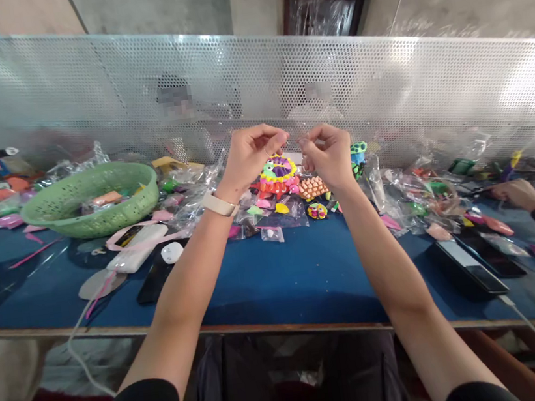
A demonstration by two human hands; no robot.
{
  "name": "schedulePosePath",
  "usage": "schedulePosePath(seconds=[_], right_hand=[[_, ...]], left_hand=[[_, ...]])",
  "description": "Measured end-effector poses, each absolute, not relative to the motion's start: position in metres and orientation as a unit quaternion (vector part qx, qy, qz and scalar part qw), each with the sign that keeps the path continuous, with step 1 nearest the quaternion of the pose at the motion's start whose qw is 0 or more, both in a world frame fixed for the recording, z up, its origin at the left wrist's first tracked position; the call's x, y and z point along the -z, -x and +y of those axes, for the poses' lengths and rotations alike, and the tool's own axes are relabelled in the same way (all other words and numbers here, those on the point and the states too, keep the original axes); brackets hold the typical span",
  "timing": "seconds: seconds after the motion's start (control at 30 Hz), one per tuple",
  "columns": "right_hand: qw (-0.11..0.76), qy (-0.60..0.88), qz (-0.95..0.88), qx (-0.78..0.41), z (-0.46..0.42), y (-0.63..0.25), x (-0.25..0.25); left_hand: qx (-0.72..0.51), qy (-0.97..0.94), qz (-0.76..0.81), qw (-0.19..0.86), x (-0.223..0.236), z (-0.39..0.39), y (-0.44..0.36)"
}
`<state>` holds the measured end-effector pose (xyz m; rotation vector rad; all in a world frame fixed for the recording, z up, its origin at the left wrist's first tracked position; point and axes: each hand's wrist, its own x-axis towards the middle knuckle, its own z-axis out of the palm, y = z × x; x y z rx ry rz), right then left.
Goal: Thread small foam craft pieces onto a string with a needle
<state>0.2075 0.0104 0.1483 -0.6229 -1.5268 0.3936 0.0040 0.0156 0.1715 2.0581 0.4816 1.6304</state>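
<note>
Blue table (298, 282), 2 bare hands (254, 153) (329, 156) near colourful toy figures (279, 170).

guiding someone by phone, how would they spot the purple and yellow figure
Find the perforated screen along the blue table. Just below the camera wearer's left hand is the figure. Unlike the knobbly orange neighbour on its right, it has a purple centre ringed in yellow.

The long table (288, 280) has a smooth blue top. On its left sits a green basket (98, 224) full of little holes. Near it lie a white power bank (140, 247) and a black phone (149, 290). Crinkly clear bags (194, 209), a bumpy orange toy (314, 187) and a small round yellow toy (317, 211) lie farther back. A boxy black gadget (467, 274) with a white cord (528, 325) lies on the right.
</note>
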Motion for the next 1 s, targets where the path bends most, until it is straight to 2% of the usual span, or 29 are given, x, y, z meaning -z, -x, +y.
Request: schedulePosePath(seconds=[0.17, 0.33, 0.67, 1.0], right_hand=[[0.648, 0.276, -0.697, -0.133, 0.008, -0.201, -0.146], [0.630, 0.267, -0.718, -0.124, 0.007, -0.194, -0.143], [0.647, 0.263, -0.693, -0.181, 0.017, -0.197, -0.146], [0.645, 0.247, -0.704, -0.164, 0.009, -0.194, -0.150]], left_hand=[[-0.591, -0.714, 0.194, 0.320, -0.162, 0.031, -0.005], [-0.539, -0.700, 0.203, 0.422, -0.156, 0.052, 0.001], [-0.595, -0.716, 0.196, 0.309, -0.153, 0.034, -0.018], [-0.549, -0.739, 0.179, 0.347, -0.155, 0.032, -0.021]])
